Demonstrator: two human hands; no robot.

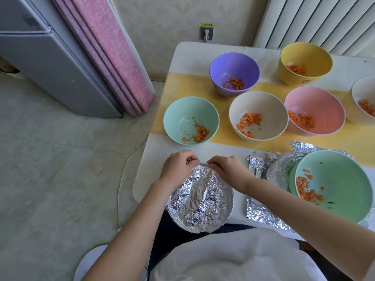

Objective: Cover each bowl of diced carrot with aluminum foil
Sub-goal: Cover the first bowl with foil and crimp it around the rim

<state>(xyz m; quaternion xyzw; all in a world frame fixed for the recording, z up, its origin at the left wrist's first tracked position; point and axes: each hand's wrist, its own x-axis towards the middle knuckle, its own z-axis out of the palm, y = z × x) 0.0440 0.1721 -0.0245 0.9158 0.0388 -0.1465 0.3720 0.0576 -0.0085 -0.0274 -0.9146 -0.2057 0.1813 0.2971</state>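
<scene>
The foil-covered bowl (200,201) stands mouth-up at the near edge of the table (154,159). It is round, and its main crease runs away from me. My left hand (178,167) and right hand (227,169), fingers curled, each pinch the foil (203,172) at the far rim.

sticker (206,25) | yellow, upper middle of frame, on wall just above socket (206,34) | black characters, probably 小心触电, too small to be sure | fridge (50,63) label, upper left: unreadable | yellow bowl (304,57) grey mark, upper right: unreadable
</scene>
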